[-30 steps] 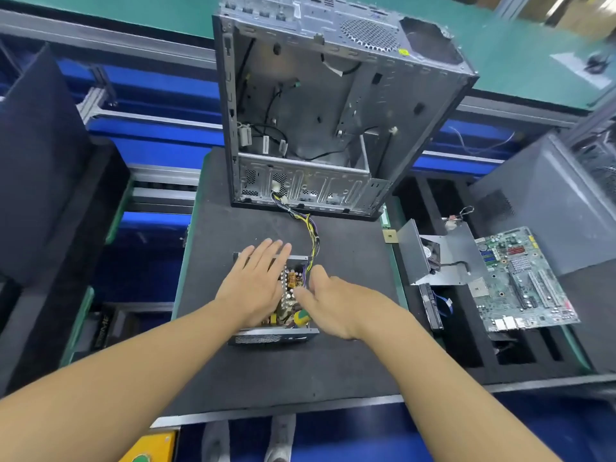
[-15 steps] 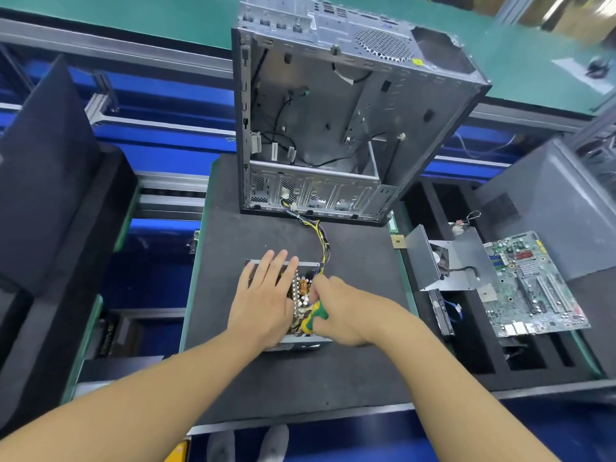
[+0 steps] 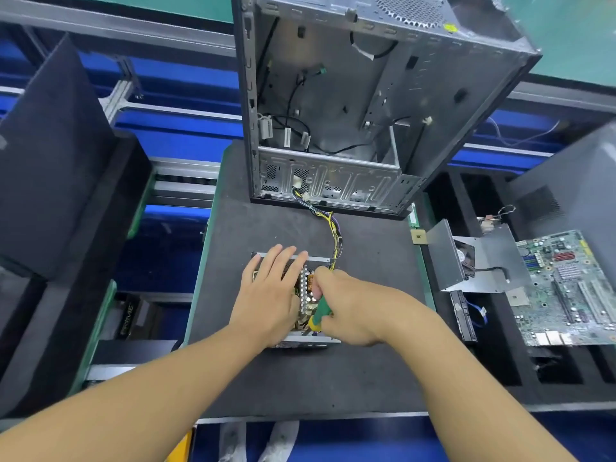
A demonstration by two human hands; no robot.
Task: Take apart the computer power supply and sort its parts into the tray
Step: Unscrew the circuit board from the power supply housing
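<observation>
Open grey metal power supply box (image 3: pixel 305 290) is sitting mid dark foam tabletop (image 3: pixel 373 261), directly under both hands. Left hand (image 3: pixel 266 295) is lying flat on its left half, fingers straight and spread. Right hand (image 3: pixel 353 308) is gripping a green-and-yellow screwdriver (image 3: pixel 321 311) over the exposed board. Yellow-black cable bundle (image 3: pixel 334 233) is running from the box to the open steel computer case (image 3: pixel 366 111) behind.

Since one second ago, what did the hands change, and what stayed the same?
The right hand, its fingers straighter before, has closed round the green screwdriver. The left hand stays flat on the power supply, which has not moved; its wires still run to the case.
</observation>
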